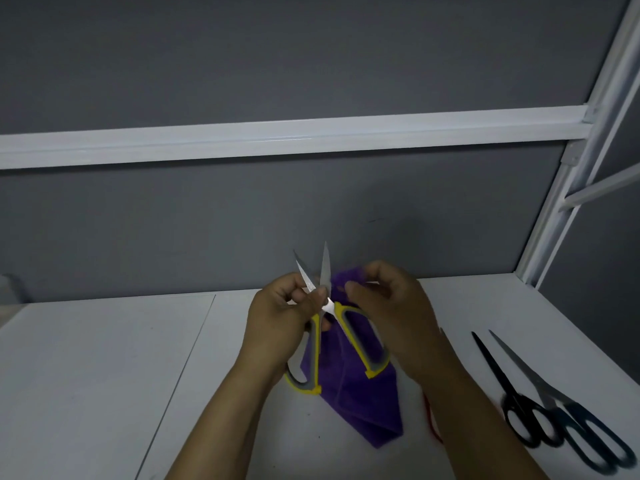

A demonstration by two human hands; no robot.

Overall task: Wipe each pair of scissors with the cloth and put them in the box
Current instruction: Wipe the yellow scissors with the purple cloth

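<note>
A pair of yellow-handled scissors (327,327) is held up above the white desk (104,375), between the two hands and roughly at the middle of the view. Its blades are parted and point up and away from the person, while the yellow and grey handle loops hang down toward the person, one loop below each wrist.

The left hand (280,313) is closed around the left-hand blade near the pivot, with fingers curled over the metal. The right hand (388,306) is clenched on a purple cloth (353,386), pinching its upper part just beside the right-hand blade; whether the cloth actually touches the blade there cannot be told. The rest of the cloth hangs down behind the scissor handles and its lower folded end reaches the desk between the two forearms.

On the right side of the desk, well apart from the hands, lie two more pairs: black-handled scissors (509,393) and, just beside them, dark blue-handled scissors (568,407). Both lie flat with blades closed, tips pointing away from the person, and their handles overlap or touch. A thin red item (431,420) shows at the edge of the right forearm, too hidden to identify.

No box appears in the view.
</note>
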